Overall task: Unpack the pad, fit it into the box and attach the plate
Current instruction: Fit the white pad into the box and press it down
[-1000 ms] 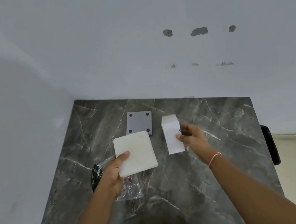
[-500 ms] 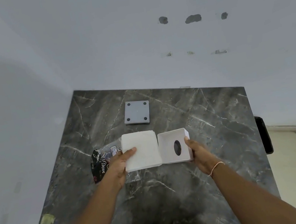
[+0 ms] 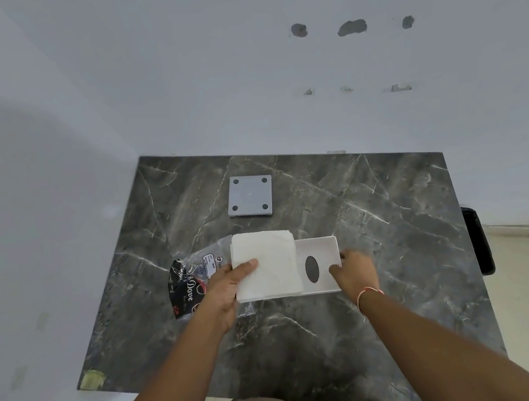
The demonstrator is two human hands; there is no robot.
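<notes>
My left hand (image 3: pixel 231 287) grips a white square pad (image 3: pixel 267 262) by its left edge, thumb on top. My right hand (image 3: pixel 354 272) holds a white box (image 3: pixel 321 250) by its right side, with the open side facing me. A dark oval slot shows in the box's inner wall. The pad's right edge overlaps the box's left part, and both are held just above the table. A grey square plate (image 3: pixel 249 195) with a dark round spot at each corner lies flat farther back, apart from both hands.
The dark marble table (image 3: pixel 380 216) stands against white walls at the back and left. A clear plastic wrapper (image 3: pixel 188 287) with a black label lies under my left hand. A black object (image 3: pixel 479 239) hangs past the table's right edge.
The right hand took the box off the table and turned its open side toward me. The pad moved right and now overlaps the box's left part.
</notes>
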